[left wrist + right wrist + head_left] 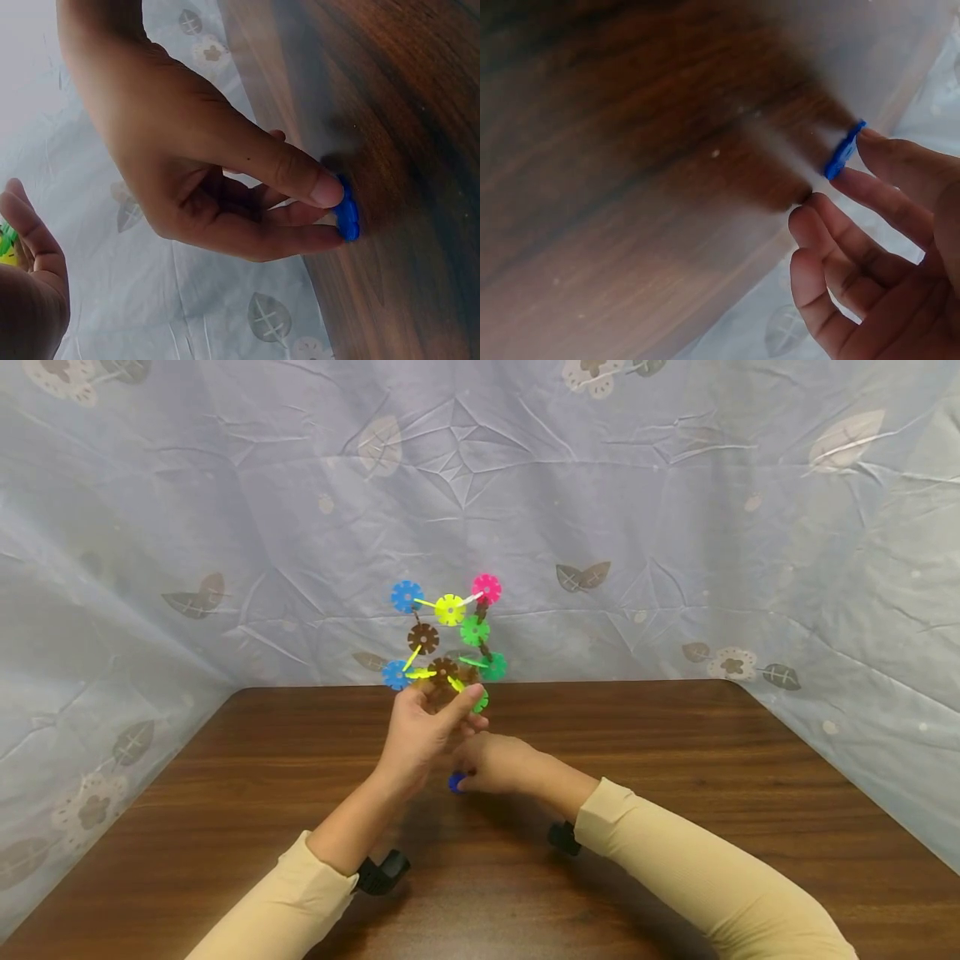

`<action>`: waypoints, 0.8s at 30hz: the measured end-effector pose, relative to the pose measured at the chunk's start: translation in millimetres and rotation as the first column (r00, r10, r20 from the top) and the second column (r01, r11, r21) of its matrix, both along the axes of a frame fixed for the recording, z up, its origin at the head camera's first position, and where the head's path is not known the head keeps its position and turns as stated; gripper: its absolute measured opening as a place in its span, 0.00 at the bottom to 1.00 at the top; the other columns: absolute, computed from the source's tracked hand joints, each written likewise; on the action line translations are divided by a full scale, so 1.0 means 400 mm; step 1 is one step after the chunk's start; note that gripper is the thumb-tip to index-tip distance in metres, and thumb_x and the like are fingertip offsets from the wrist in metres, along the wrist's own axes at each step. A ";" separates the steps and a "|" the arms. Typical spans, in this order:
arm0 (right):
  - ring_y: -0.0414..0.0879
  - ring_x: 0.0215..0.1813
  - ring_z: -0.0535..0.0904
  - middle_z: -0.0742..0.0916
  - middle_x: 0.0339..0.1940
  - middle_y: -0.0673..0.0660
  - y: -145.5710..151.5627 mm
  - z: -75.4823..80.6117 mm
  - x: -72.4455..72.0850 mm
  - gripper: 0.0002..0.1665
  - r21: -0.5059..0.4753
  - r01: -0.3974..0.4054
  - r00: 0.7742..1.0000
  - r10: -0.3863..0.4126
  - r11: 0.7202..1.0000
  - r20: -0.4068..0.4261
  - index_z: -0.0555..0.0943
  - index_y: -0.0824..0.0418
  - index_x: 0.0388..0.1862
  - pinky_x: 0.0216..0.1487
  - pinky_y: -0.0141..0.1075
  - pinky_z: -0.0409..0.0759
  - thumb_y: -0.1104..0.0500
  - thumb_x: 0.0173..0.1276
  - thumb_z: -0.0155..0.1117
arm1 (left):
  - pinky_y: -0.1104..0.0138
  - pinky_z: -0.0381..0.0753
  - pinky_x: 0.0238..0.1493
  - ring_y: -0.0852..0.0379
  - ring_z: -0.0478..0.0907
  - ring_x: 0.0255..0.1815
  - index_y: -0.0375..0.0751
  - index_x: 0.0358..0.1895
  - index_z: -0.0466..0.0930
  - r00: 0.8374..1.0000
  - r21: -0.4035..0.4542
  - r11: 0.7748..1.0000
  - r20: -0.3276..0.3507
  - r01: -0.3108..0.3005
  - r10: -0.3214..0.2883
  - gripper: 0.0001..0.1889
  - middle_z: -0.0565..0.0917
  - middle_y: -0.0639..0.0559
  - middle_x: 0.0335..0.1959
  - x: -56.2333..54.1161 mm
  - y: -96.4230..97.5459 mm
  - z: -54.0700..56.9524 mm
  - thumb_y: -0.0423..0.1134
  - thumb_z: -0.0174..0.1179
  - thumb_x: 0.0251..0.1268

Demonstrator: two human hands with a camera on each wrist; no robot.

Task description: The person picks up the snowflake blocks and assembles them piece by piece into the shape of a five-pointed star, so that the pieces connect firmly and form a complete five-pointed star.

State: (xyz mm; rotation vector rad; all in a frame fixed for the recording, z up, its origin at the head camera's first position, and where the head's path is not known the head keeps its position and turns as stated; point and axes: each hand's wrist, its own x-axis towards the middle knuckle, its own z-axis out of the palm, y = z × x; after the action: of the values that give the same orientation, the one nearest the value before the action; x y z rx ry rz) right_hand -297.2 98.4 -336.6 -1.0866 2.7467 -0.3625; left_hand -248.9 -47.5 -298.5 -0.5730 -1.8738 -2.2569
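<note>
My left hand (420, 735) holds up a ring of notched plastic snowflake discs (423, 639), slotted together in blue, yellow, pink, green, brown and white. It grips the ring by its lower side, where the fingers partly hide some discs. Below and slightly right of it, my right hand (498, 764) pinches a single dark blue snowflake disc (456, 782) just over the table. In the right wrist view that blue disc (844, 152) stands on edge between thumb and finger, and the other fingers are bent. Only part of my left hand (34, 292) shows in the left wrist view.
A brown wood-grain table (675, 760) lies under both hands. Behind it and along its sides hangs a pale grey-blue curtain (525, 493) with leaf and flower prints. Black devices (382, 872) are worn at both wrists, beside cream sleeves (675, 860).
</note>
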 end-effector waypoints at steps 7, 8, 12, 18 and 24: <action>0.41 0.31 0.73 0.82 0.29 0.48 -0.009 0.000 0.001 0.05 0.035 0.046 0.999 -0.047 0.998 0.002 0.85 0.56 0.42 0.34 0.32 0.71 0.56 0.72 0.72 | 0.69 0.87 0.35 0.58 0.89 0.28 0.38 0.42 0.82 0.999 -0.028 0.999 0.026 0.021 -0.020 0.07 0.88 0.57 0.28 0.000 -0.005 0.000 0.38 0.66 0.74; 0.41 0.32 0.73 0.82 0.30 0.48 -0.007 -0.001 0.000 0.06 0.025 0.044 0.999 -0.044 0.999 0.006 0.84 0.56 0.42 0.34 0.33 0.71 0.56 0.72 0.72 | 0.69 0.87 0.36 0.57 0.89 0.28 0.38 0.42 0.82 0.999 -0.031 0.999 0.030 0.022 -0.021 0.07 0.88 0.57 0.28 0.001 -0.005 0.000 0.38 0.66 0.74; 0.41 0.37 0.75 0.84 0.37 0.51 0.008 -0.008 -0.005 0.19 -0.042 0.010 1.000 -0.009 0.999 0.013 0.80 0.58 0.58 0.41 0.34 0.76 0.57 0.72 0.73 | 0.68 0.88 0.36 0.58 0.89 0.28 0.38 0.40 0.81 0.999 -0.039 0.999 0.036 0.023 -0.021 0.07 0.88 0.56 0.26 0.003 -0.004 0.002 0.37 0.66 0.73; 0.38 0.33 0.78 0.87 0.34 0.53 0.046 -0.013 -0.014 0.11 -0.179 -0.054 0.996 0.067 0.982 0.063 0.83 0.62 0.51 0.37 0.29 0.79 0.62 0.72 0.71 | 0.63 0.87 0.40 0.55 0.90 0.30 0.40 0.34 0.76 1.000 -0.106 0.994 0.021 0.013 -0.010 0.11 0.87 0.56 0.22 0.002 -0.005 -0.001 0.40 0.67 0.73; 0.41 0.35 0.87 0.93 0.37 0.56 0.089 0.046 0.020 0.09 -0.305 -0.052 0.997 0.069 0.951 0.044 0.85 0.65 0.50 0.38 0.27 0.83 0.64 0.74 0.68 | 0.62 0.87 0.37 0.57 0.87 0.24 0.41 0.32 0.76 1.000 -0.117 0.993 0.008 0.028 -0.027 0.12 0.88 0.55 0.19 0.002 -0.008 0.001 0.41 0.66 0.74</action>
State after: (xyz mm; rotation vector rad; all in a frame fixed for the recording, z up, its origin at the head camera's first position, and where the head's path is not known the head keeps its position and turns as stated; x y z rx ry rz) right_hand -289.2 134.1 -318.4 -1.2056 2.6606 -0.8157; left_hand -248.1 -50.7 -297.9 -0.6120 -2.0244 -2.1785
